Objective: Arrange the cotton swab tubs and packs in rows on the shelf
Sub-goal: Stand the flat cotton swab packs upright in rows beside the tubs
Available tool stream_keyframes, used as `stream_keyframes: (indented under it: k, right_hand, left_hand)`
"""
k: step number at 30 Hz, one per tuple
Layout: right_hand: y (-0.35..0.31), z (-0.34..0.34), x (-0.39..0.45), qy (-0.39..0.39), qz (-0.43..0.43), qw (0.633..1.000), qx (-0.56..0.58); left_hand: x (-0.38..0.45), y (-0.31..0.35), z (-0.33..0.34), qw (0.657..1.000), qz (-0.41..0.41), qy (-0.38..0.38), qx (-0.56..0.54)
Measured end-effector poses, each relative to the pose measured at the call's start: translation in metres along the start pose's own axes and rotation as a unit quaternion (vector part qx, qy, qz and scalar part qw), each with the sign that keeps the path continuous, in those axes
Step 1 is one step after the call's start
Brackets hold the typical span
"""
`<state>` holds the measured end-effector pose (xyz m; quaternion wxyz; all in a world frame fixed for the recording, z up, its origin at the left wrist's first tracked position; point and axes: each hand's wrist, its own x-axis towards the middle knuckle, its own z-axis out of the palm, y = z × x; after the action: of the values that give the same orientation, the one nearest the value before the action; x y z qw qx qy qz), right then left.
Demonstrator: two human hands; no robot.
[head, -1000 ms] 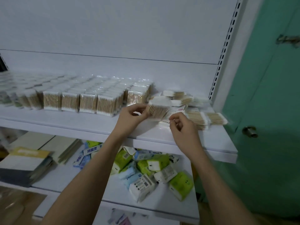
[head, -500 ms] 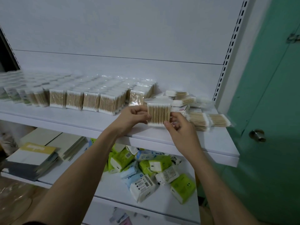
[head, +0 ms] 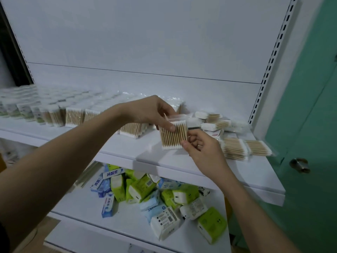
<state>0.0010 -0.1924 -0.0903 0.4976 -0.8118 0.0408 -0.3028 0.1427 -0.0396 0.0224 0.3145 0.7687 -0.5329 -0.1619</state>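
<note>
Head view: held upright above the white shelf [head: 182, 167], one clear pack of cotton swabs [head: 173, 135], wooden sticks vertical, white tips up and down. Pinched at its upper left edge by the left hand [head: 151, 112], thumb on the front face, fingers curled over the top. Pinched at its lower right corner by the right hand [head: 202, 148], thumb and forefinger closed on the plastic, other fingers curled. Both grips thus clamped on the same pack, which hangs just over the shelf's front part, between the tidy rows and the loose heap.

To the left, standing rows of swab packs [head: 74, 116] running back along the shelf, partly hidden behind the left forearm; farther left, blurred tubs [head: 23, 111]. To the right, a loose heap of packs [head: 235, 147] lying flat and tilted, some overlapping.

On the lower shelf [head: 87, 203], a jumble of green and white tissue packs [head: 211, 223] and blue boxes [head: 107, 207]. At far right, a green door [head: 310, 125] with a metal knob [head: 300, 165].
</note>
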Motion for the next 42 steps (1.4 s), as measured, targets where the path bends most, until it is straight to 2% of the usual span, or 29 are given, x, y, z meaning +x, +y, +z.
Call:
stream_keyframes:
  k: [3,6,8,10,12,14,17,21,30,33,38,42]
  right_hand:
    - [-0.006,0.017,0.013,0.009,0.027,0.996,0.086]
    - [-0.005,0.039,0.026,0.03,0.109,0.986,0.125]
    - [0.0,0.053,0.032,0.03,0.116,0.992,0.037]
    - [0.003,0.064,0.037,0.0,0.085,0.993,-0.086]
    - [0.005,0.072,0.039,-0.061,0.041,0.978,-0.194]
    - [0.008,0.078,0.041,-0.135,0.0,0.947,-0.291]
    - [0.011,0.081,0.043,-0.208,0.013,0.917,-0.34]
    - [0.014,0.081,0.044,-0.229,0.041,0.909,-0.346]
    - [0.013,0.086,0.044,-0.202,0.046,0.911,-0.356]
    - [0.01,0.086,0.045,-0.186,0.04,0.928,-0.32]
    - [-0.021,0.059,0.051,-0.107,-0.013,0.975,-0.194]
    - [-0.04,-0.003,0.063,-0.008,-0.067,0.983,-0.168]
  left_hand:
    - [0.005,-0.004,-0.018,0.998,0.0,0.009,0.056]
    - [0.02,-0.015,-0.035,0.988,-0.023,0.067,0.136]
    - [0.033,-0.024,-0.045,0.98,-0.033,0.095,0.172]
    - [0.046,-0.037,-0.05,0.974,-0.033,0.097,0.201]
    - [0.058,-0.051,-0.051,0.972,-0.031,0.088,0.216]
    - [0.068,-0.064,-0.049,0.971,-0.027,0.082,0.222]
    - [0.079,-0.078,-0.042,0.968,-0.015,0.072,0.24]
    - [0.091,-0.092,-0.036,0.957,0.01,0.069,0.28]
    - [0.102,-0.102,-0.03,0.931,0.072,0.063,0.351]
    - [0.098,-0.096,-0.031,0.938,0.079,0.058,0.333]
    - [0.093,-0.071,-0.027,0.955,0.108,0.14,0.238]
    - [0.095,-0.033,-0.009,0.959,0.111,0.207,0.161]
